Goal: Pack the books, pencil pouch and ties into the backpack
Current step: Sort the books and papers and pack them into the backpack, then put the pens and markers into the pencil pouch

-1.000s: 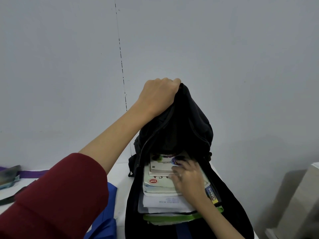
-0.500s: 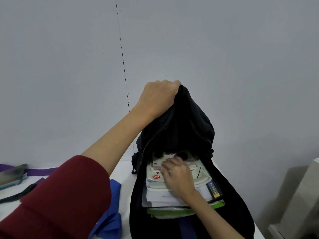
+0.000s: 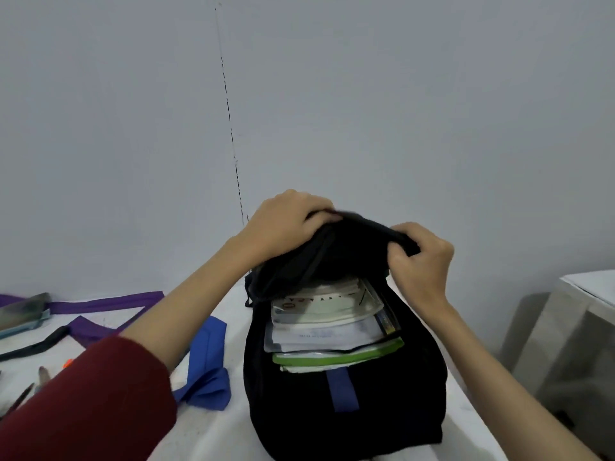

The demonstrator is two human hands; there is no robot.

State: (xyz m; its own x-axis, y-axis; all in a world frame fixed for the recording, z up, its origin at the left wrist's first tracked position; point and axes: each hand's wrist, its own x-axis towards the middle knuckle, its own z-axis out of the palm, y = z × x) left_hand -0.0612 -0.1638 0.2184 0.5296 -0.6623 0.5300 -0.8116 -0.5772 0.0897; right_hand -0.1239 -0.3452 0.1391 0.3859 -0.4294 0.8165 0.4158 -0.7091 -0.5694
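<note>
Black backpack (image 3: 346, 404) upright on tabletop (image 3: 233, 427), mouth gaping; left hand (image 3: 283, 227) & right hand (image 3: 422, 257) both clenched on top flap, prob. to hold it wide; books (image 3: 329, 321) stacked inside; blue tie (image 3: 208, 364) just left, purple tie (image 3: 106, 302) & pencil pouch (image 3: 23, 311) far left, unpacked.

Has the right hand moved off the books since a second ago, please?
Yes. The right hand left the books and rose to grip the backpack top flap.
</note>
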